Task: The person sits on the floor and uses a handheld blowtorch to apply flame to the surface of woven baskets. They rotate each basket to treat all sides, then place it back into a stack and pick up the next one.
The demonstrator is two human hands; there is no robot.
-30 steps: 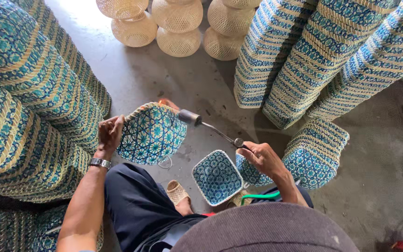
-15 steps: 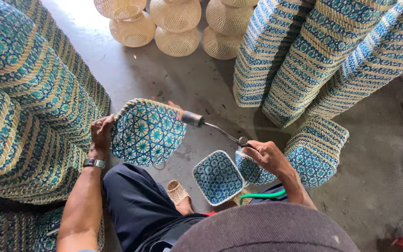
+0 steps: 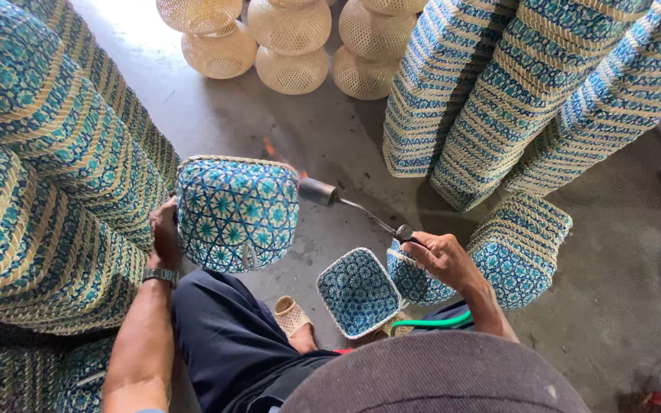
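Your left hand [image 3: 164, 239] clamps that blue-and-cream woven square basket [image 3: 237, 213] by its side, right hand [image 3: 444, 258] wrapped round the metal torch wand [image 3: 350, 205]. Looks light, stiff, scorchable; I'd hold the rim.

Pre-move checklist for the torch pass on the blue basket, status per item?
1. Left hand holds the blue woven basket by its side: ok.
2. Right hand has a grip on the torch: ok.
3. Nozzle aimed at the basket's rim, flame visible behind it: ok.
4. Left hand's fingers away from the flame: ok, opposite side.
5. Flame clear of the basket stacks: cannot tell.
6. Green hose free of kinks: cannot tell.
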